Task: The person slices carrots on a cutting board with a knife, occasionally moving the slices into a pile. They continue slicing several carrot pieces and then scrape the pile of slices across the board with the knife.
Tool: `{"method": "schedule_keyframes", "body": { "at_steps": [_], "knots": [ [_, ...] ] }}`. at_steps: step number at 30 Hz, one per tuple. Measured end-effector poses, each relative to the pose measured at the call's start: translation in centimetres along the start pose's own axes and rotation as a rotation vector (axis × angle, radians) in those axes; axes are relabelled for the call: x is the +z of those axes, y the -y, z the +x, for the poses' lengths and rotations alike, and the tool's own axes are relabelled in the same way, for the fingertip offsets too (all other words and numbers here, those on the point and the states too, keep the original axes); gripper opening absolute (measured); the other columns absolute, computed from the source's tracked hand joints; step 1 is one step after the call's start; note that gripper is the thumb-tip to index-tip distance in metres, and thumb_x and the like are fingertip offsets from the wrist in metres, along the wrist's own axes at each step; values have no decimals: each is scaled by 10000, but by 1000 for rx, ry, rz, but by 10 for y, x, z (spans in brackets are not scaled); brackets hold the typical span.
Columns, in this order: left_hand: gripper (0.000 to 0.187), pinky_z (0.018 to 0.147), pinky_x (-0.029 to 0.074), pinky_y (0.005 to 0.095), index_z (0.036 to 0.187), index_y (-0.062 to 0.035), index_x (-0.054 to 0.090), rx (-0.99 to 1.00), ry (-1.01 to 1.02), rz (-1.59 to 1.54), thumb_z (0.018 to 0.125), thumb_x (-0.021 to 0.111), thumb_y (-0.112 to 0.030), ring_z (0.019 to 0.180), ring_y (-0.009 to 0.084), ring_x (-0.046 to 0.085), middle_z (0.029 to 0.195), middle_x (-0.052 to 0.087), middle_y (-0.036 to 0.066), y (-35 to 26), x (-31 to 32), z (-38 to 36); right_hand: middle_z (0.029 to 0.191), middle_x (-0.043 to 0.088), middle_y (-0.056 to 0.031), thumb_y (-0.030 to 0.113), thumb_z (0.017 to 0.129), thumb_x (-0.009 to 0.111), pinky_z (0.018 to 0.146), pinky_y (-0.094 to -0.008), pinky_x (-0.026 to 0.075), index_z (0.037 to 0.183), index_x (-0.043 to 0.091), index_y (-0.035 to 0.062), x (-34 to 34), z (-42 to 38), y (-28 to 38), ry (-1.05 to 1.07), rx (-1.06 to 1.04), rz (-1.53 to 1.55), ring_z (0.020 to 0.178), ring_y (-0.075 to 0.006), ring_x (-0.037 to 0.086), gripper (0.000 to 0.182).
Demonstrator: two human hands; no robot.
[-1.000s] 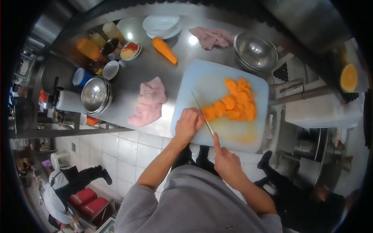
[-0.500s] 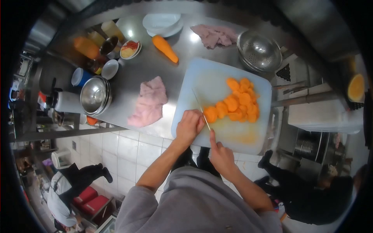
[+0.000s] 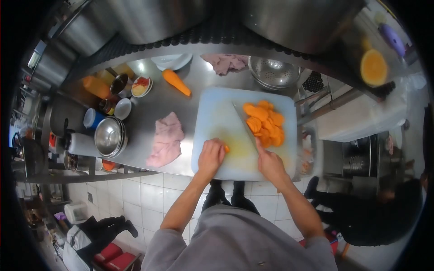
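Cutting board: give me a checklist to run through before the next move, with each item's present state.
1. Knife held in the right hand: ok, the handle is in its grasp.
2. Left hand clear of the blade: ok, bare board lies between them.
3. Small carrot piece firmly held: cannot tell, the left fingers hide most of it.
4. Carrot slices on the cutting board: ok, heaped on its right side.
5. Whole carrot on the board: not ok, it lies on the counter.
6. Board secured against slipping: cannot tell, its underside is hidden.
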State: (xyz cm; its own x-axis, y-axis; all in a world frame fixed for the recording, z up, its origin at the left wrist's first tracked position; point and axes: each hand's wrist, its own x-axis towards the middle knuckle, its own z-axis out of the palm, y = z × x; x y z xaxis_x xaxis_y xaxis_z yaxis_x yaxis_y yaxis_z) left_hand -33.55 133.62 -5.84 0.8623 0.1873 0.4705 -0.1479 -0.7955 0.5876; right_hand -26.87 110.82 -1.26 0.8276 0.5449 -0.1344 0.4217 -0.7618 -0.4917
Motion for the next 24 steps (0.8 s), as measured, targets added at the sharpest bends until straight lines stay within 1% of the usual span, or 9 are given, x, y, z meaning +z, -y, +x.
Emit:
{"method": "schedule_keyframes", "body": {
  "at_steps": [3,4,6,7,8,10,16,20,24],
  "knots": [
    [200,816,517,405,1056,-52,596,-22,-7,14,871,667,-30,1000,331,607,1078,627,125,0,6,2,781,651,-223,20,842,542,656,-548,523,1549,292,101,-5,-21,17,-37,-31,65,685,-445,649,754],
    [198,800,515,403,1039,-52,603,-7,-14,20,855,672,-29,975,326,601,1063,625,117,0,7,3,781,651,-223,20,842,542,656,-548,523,1549,292,101,-3,-28,24,-26,-31,67,685,-445,649,754],
    [196,784,513,401,1022,-53,610,1,-21,27,839,677,-28,950,320,595,1047,623,110,-1,8,4,817,643,-221,25,865,555,688,-509,515,1553,280,96,3,-40,38,78,-46,29,695,-429,632,745],
    [201,779,515,405,1036,-54,596,5,-20,22,851,671,-28,958,322,600,1054,624,110,-2,7,5,809,636,-210,21,847,567,676,-505,520,1555,272,80,15,-43,38,160,-30,-63,683,-420,634,769],
    [205,775,516,408,1049,-56,583,11,-20,18,863,665,-28,965,324,604,1061,626,110,-3,5,6,809,636,-210,21,847,567,676,-505,520,1555,272,80,19,-48,41,167,-32,-61,683,-420,634,769],
    [199,774,517,405,1045,-56,585,4,-25,19,864,663,-28,960,322,604,1060,626,108,-4,5,7,739,613,-206,15,821,572,610,-554,519,1569,238,87,19,-53,49,152,-55,-55,627,-436,637,822],
    [191,768,518,399,1027,-59,591,2,-15,21,854,670,-36,944,316,605,1055,629,100,-2,5,7,793,627,-228,16,813,568,620,-541,544,1573,193,54,-30,-74,80,279,-29,-102,638,-427,658,849],
    [206,765,522,398,1026,-67,595,-4,1,23,840,680,-40,943,311,608,1050,633,93,-1,7,6,821,633,-237,17,809,565,620,-538,552,1574,181,51,-34,-80,82,339,16,-104,634,-426,664,857],
    [222,752,528,392,1031,-75,597,-21,-11,19,830,681,-31,940,304,610,1052,637,80,-2,6,8,817,632,-236,16,804,566,610,-531,555,1572,178,46,-27,-76,79,335,-6,-87,627,-418,665,862]
  ]
}}
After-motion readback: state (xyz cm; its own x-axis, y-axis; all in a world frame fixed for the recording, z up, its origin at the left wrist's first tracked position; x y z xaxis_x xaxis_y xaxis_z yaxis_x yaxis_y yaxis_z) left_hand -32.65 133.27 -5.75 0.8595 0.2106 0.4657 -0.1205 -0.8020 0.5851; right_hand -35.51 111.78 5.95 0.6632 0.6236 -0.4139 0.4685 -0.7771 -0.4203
